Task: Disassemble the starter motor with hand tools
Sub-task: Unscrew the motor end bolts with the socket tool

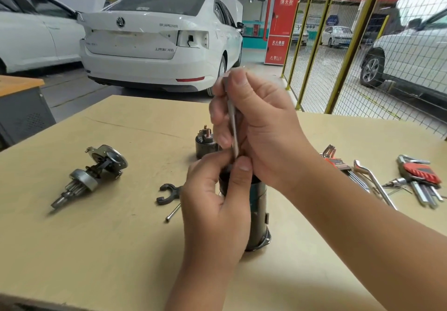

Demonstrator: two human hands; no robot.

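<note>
Tan table: pinion assembly, solenoid, hex keys.

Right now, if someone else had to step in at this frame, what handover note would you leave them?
Right hand grips a slim metal tool, held upright over the motor housing. Left hand pinches at the tool's lower tip, at the housing's top.
Housing stands upright on the table.
Done: drive gear assembly out at left; solenoid behind; black fork and long bolt loose.
Left: what remains inside the housing. Hex key sets at right.
</note>
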